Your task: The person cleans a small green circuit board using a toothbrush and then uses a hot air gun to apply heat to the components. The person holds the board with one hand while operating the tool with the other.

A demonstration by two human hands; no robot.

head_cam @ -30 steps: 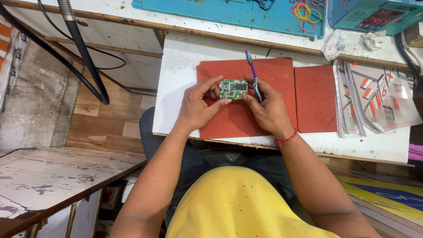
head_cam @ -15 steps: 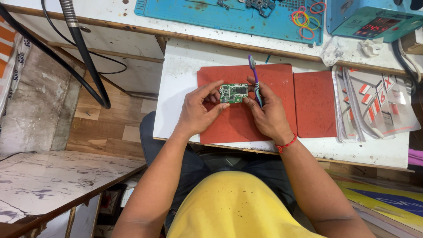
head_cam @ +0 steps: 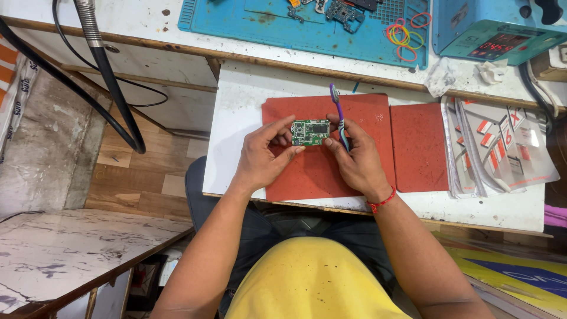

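Nearest the camera, at six o'clock, sits a lap in a yellow shirt (head_cam: 313,280), both forearms reaching up toward the desk (head_cam: 236,118). Just beyond, over a red mat (head_cam: 307,171), the left hand (head_cam: 263,156) pinches the left edge of a small green circuit board (head_cam: 310,132) between thumb and fingers. At three o'clock of the board, the right hand (head_cam: 357,162) touches its right edge with thumb and fingertips while also gripping a purple toothbrush (head_cam: 339,115), bristle end pointing to twelve o'clock. Farther right lies a second red mat (head_cam: 419,147), then clear plastic packets (head_cam: 502,147). Farthest, at twelve o'clock, a blue work mat (head_cam: 266,23) carries coloured rubber bands (head_cam: 404,38).
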